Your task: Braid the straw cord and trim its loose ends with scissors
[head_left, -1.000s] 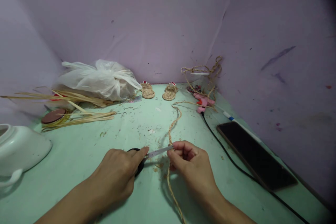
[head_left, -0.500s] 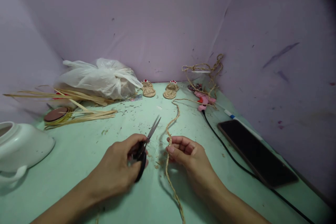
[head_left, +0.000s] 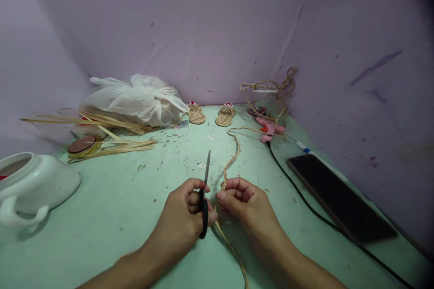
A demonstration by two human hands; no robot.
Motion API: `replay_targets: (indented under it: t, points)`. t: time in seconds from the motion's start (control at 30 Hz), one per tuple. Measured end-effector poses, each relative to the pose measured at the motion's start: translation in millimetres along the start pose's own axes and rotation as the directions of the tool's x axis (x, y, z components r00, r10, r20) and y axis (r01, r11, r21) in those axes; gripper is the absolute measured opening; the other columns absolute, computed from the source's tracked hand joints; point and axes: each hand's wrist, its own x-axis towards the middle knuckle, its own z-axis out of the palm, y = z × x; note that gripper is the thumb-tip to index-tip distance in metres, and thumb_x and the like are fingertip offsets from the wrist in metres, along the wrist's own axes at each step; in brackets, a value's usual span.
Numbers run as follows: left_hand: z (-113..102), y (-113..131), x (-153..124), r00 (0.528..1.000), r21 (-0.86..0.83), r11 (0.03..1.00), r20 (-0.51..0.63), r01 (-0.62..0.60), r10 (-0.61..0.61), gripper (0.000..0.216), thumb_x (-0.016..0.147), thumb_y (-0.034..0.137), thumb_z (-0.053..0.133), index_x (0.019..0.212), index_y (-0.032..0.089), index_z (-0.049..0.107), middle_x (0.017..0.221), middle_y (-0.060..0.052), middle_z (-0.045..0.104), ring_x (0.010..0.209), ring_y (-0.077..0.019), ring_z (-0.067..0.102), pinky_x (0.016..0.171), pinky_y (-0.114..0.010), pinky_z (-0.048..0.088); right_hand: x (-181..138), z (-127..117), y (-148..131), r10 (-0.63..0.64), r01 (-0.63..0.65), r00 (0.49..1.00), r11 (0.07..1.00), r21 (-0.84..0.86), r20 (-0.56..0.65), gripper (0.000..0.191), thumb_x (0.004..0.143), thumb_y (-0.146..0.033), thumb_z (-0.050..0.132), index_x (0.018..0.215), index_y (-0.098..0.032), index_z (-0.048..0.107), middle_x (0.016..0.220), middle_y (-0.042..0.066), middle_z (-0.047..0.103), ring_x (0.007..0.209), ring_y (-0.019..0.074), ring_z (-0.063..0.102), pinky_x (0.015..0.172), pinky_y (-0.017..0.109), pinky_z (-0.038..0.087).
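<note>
My left hand [head_left: 185, 212] curls round the scissors [head_left: 205, 216], my right hand [head_left: 249, 203] pinches the braided cord [head_left: 232, 159]; best to make that pinch firm, well clear of the blades [head_left: 208, 165]

The left hand [head_left: 183, 212] hides part of the black-handled metal scissors [head_left: 205, 219], and the right hand [head_left: 249, 203] covers a stretch of the braided tan fibre cord [head_left: 232, 161], which runs out past the bottom edge. The left edge cuts off the glossy white rounded pot [head_left: 56, 178], and the bottom edge the thin black cable [head_left: 304, 203]. The contents of the cloudy white plastic bag [head_left: 135, 101] cannot be made out.
</note>
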Motion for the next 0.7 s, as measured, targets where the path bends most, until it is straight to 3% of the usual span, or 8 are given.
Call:
replay_targets:
  t: [0.13, 0.23, 0.43, 0.53, 0.7]
  points:
    - [0, -1, 2, 1.000, -0.004, 1.000, -0.017, -0.002, 0.002, 0.034, 0.052, 0.017, 0.066, 0.079, 0.017, 0.046, 0.051, 0.006, 0.050, 0.044, -0.0069, 0.044, 0.041, -0.016, 0.032, -1, -2, 2, -0.011, 0.011, 1.000, 1.000, 0.001, 0.021, 0.028, 0.054, -0.024, 0.075, 0.069, -0.014, 0.053, 0.049, -0.003, 0.058, 0.044, 0.0083, 0.052, 0.048, 0.021, 0.040]
    - [-2, 1, 3, 1.000, -0.035, 0.999, 0.006, 0.009, -0.009, 0.034, 0.052, 0.017, 0.066, 0.079, 0.017, 0.046, 0.052, 0.005, 0.052, 0.044, -0.0066, 0.043, 0.040, -0.016, 0.030, -2, -3, 2, 0.047, -0.051, 0.998, 0.994, 0.097, 0.038, 0.026, 0.057, -0.022, 0.074, 0.069, -0.014, 0.052, 0.050, -0.002, 0.059, 0.044, 0.0087, 0.053, 0.049, 0.021, 0.044]
    - [-13, 0, 7, 0.956, -0.178, 0.983, 0.294, 0.043, 0.012, 0.038, 0.051, 0.011, 0.067, 0.081, 0.016, 0.045, 0.057, 0.005, 0.054, 0.049, -0.0059, 0.045, 0.045, -0.015, 0.033, 0, -5, 2, 0.278, -0.327, 0.935, 0.917, 0.228, 0.220, 0.015, 0.063, -0.015, 0.067, 0.066, -0.012, 0.053, 0.052, 0.002, 0.061, 0.043, 0.0065, 0.055, 0.043, 0.014, 0.046]
    - [-16, -3, 9, 0.949, -0.191, 0.980, 0.314, 0.055, 0.008, 0.038, 0.052, 0.010, 0.066, 0.082, 0.016, 0.045, 0.057, 0.004, 0.054, 0.048, -0.0050, 0.043, 0.044, -0.015, 0.031, 0, -6, 3, 0.270, -0.325, 0.935, 0.912, 0.252, 0.228, 0.013, 0.064, -0.013, 0.067, 0.066, -0.011, 0.054, 0.051, 0.001, 0.059, 0.040, 0.0050, 0.053, 0.042, 0.012, 0.045]
    - [-15, -2, 11, 0.969, -0.170, 0.984, 0.246, 0.056, -0.013, 0.039, 0.052, 0.011, 0.066, 0.084, 0.015, 0.044, 0.058, 0.004, 0.054, 0.050, -0.0058, 0.044, 0.047, -0.016, 0.033, -2, -4, -1, 0.197, -0.250, 0.951, 0.943, 0.218, 0.239, 0.016, 0.065, -0.020, 0.068, 0.074, -0.011, 0.058, 0.059, 0.003, 0.064, 0.047, 0.0079, 0.058, 0.051, 0.017, 0.049]
